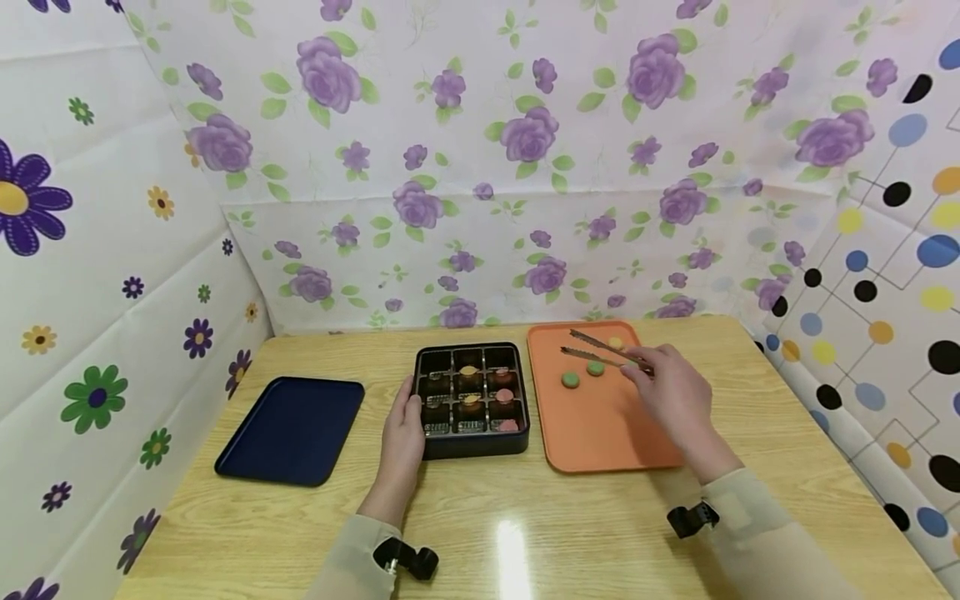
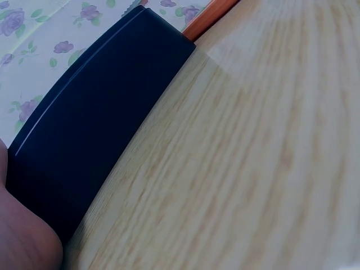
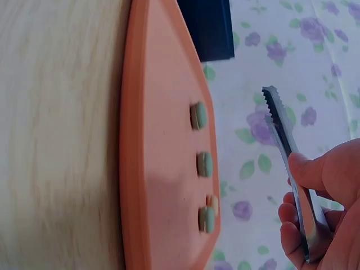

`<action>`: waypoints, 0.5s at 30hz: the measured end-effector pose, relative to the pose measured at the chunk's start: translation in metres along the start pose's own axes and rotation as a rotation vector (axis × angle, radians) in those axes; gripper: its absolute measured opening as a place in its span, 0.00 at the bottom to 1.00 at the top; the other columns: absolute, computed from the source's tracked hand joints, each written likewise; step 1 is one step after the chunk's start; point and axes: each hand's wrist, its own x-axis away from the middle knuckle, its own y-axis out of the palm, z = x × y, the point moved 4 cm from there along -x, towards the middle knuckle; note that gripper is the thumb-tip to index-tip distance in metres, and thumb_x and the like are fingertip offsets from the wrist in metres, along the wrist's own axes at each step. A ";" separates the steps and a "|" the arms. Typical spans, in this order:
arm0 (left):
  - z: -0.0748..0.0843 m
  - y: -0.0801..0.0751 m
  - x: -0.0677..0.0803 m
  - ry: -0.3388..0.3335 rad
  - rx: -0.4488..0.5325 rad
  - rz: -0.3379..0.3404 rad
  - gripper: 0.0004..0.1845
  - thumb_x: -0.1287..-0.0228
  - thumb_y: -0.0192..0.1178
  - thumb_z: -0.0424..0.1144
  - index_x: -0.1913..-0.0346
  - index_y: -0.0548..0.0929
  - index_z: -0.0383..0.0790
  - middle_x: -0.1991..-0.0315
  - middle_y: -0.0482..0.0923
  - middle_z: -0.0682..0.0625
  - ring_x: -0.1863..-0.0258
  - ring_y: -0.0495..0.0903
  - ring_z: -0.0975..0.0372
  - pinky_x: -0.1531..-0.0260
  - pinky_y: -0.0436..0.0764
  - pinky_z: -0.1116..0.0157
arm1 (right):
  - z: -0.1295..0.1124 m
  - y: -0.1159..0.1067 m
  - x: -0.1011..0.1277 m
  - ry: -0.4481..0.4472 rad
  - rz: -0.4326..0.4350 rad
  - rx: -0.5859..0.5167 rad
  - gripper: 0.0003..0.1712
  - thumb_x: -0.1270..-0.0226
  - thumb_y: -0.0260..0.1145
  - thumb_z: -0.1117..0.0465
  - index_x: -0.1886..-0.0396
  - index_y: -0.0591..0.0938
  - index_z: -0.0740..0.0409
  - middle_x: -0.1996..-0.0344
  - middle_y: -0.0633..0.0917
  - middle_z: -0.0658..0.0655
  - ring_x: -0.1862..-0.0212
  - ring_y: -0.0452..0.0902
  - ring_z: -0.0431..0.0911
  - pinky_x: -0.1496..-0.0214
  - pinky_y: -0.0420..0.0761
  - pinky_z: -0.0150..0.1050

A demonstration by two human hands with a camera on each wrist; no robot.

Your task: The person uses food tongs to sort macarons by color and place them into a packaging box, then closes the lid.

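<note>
A black box with a clear divided insert stands mid-table. Yellow macarons fill part of its middle column, and pink macarons its right column. Along the box's left side lies my left hand, fingers straight against the wall and thumb by the rim. My right hand holds metal tongs between thumb and curled fingers, above the orange tray. Their serrated tips point left with nothing between them. Green macarons and a yellow one lie toward the tray's back.
A dark blue tray lies on the left of the wooden table. The orange tray's left edge runs close beside the box. Flowered cloth hangs behind the table, with patterned cloths at both sides.
</note>
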 end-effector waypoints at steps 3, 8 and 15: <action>-0.001 0.000 0.000 -0.002 0.000 0.001 0.33 0.06 0.38 0.53 0.08 0.52 0.51 0.10 0.49 0.49 0.11 0.47 0.49 0.15 0.53 0.42 | 0.008 -0.005 -0.001 0.025 0.003 0.002 0.21 0.17 0.72 0.52 0.33 0.88 0.57 0.48 0.85 0.67 0.56 0.87 0.60 0.69 0.82 0.52; -0.001 -0.001 0.002 -0.011 -0.007 -0.001 0.33 0.06 0.38 0.54 0.08 0.52 0.51 0.10 0.48 0.49 0.11 0.47 0.48 0.15 0.53 0.41 | 0.016 -0.008 -0.003 0.050 0.021 0.006 0.22 0.18 0.72 0.51 0.34 0.88 0.57 0.49 0.85 0.67 0.57 0.87 0.60 0.70 0.80 0.50; 0.001 0.000 0.001 -0.011 0.005 -0.002 0.33 0.06 0.38 0.54 0.08 0.52 0.52 0.10 0.48 0.49 0.12 0.48 0.48 0.16 0.54 0.41 | 0.029 -0.007 -0.005 0.110 0.011 0.026 0.23 0.16 0.71 0.49 0.33 0.88 0.57 0.48 0.84 0.67 0.56 0.86 0.60 0.70 0.80 0.51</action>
